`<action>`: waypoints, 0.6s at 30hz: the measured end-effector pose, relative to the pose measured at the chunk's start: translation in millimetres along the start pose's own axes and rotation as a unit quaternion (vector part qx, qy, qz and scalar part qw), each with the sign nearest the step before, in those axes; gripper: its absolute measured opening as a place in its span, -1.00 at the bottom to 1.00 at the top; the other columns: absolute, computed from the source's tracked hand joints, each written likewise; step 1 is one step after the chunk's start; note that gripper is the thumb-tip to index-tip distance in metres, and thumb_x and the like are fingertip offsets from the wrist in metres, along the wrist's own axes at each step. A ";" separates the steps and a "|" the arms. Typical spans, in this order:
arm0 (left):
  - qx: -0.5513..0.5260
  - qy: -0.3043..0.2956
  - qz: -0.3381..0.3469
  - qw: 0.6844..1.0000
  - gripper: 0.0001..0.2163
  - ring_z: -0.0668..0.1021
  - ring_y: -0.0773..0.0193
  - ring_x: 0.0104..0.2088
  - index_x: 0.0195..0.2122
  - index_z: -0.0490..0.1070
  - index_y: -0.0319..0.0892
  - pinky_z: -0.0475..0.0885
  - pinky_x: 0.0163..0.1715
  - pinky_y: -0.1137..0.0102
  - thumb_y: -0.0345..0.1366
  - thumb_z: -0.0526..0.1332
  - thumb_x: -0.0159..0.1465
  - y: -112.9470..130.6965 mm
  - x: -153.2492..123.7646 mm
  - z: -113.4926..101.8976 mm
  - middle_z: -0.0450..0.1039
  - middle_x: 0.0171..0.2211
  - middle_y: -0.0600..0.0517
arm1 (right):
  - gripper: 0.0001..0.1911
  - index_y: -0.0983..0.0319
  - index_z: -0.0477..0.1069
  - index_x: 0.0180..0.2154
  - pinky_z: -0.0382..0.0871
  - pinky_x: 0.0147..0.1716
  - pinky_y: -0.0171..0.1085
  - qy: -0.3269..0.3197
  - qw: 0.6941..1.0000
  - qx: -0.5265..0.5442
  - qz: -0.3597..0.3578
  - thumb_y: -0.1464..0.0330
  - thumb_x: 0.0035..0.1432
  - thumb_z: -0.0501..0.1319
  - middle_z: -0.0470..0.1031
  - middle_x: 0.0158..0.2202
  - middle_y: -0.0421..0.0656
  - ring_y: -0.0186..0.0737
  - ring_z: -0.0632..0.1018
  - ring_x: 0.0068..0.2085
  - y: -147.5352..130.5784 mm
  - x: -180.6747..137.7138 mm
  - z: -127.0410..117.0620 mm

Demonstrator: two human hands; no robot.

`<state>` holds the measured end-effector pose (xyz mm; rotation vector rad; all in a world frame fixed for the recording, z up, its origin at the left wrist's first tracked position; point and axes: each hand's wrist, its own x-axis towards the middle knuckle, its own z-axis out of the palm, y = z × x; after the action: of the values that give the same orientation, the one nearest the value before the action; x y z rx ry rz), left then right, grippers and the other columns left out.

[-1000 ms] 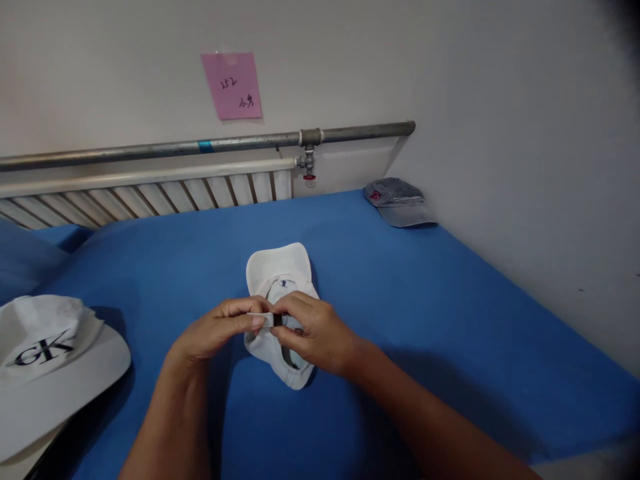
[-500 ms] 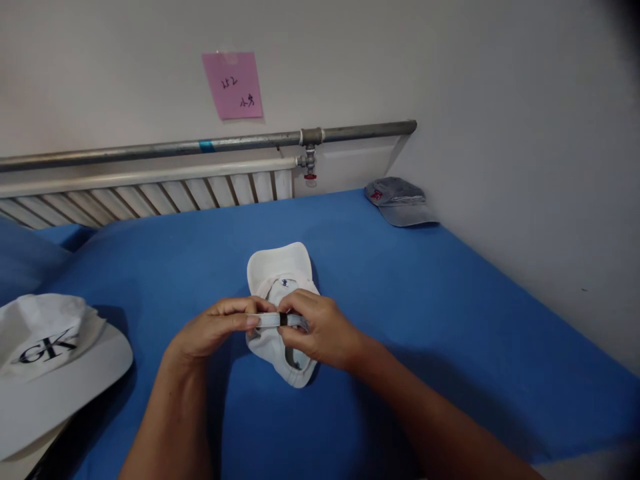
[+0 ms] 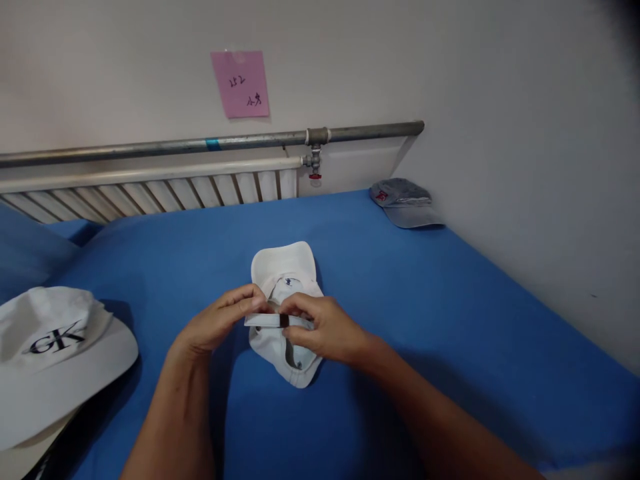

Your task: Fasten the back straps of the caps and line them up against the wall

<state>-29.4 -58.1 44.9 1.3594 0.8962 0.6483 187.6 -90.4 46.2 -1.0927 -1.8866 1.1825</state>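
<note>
A small white cap lies on the blue table cover, brim pointing away from me. Its white rear strap with a dark buckle is stretched between my hands. My left hand pinches the strap's left end with thumb and fingers. The right end of the strap, at the buckle, is pinched by my right hand, over the cap's rear opening.
A white bucket hat with a dark logo lies at the left edge. A grey-blue cap sits in the far right corner by the wall. A radiator and a metal pipe run along the back wall under a pink note.
The strap has been drawn out a little longer to the left between my hands. The view has shifted slightly; the cap stays in place.
</note>
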 end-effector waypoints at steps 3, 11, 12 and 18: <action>0.037 -0.009 -0.008 0.999 -0.69 0.46 0.21 -0.28 -0.23 0.51 -0.16 0.30 -0.25 0.38 -0.02 0.15 0.27 -1.4 0.7 0.7 0.50 -0.34 -0.02 | -0.91 0.21 0.44 -0.37 0.22 -0.45 -0.37 -0.023 0.993 0.098 0.058 0.43 -0.02 0.27 0.39 -0.49 -0.30 -0.40 0.36 -0.47 -0.2 1.1 0.2; 0.074 -0.045 -0.014 0.996 -0.79 0.45 0.21 -0.30 -0.36 0.55 -0.17 0.32 -0.26 0.40 -0.17 0.20 0.25 5.2 3.2 7.3 0.48 -0.38 0.00 | -0.95 0.24 0.45 -0.43 0.27 -0.40 -0.35 -0.031 0.979 0.179 0.095 0.42 -0.04 0.30 0.45 -0.47 -0.27 -0.39 0.43 -0.42 1.9 3.5 1.8; 0.074 -0.043 -0.020 0.996 -0.80 0.45 0.22 -0.30 -0.37 0.55 -0.17 0.32 -0.27 0.40 -0.18 0.20 0.24 6.3 3.2 8.0 0.48 -0.38 0.00 | -0.94 0.24 0.45 -0.44 0.27 -0.40 -0.35 -0.030 0.978 0.183 0.096 0.42 -0.05 0.31 0.44 -0.47 -0.27 -0.39 0.43 -0.42 2.7 4.0 2.2; 0.160 -0.099 -0.051 0.981 -0.77 0.34 0.31 -0.46 -0.40 0.55 -0.16 0.23 -0.46 0.46 -0.12 0.22 0.21 6.4 4.9 10.4 0.36 -0.50 0.08 | -0.93 0.24 0.44 -0.44 0.27 -0.40 -0.36 -0.022 0.972 0.206 0.113 0.43 -0.05 0.31 0.39 -0.53 -0.30 -0.41 0.40 -0.46 7.9 6.4 3.2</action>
<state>-17.4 -58.8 50.2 1.6207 0.9274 0.2910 184.5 -84.0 38.3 -1.0690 -1.4778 1.6487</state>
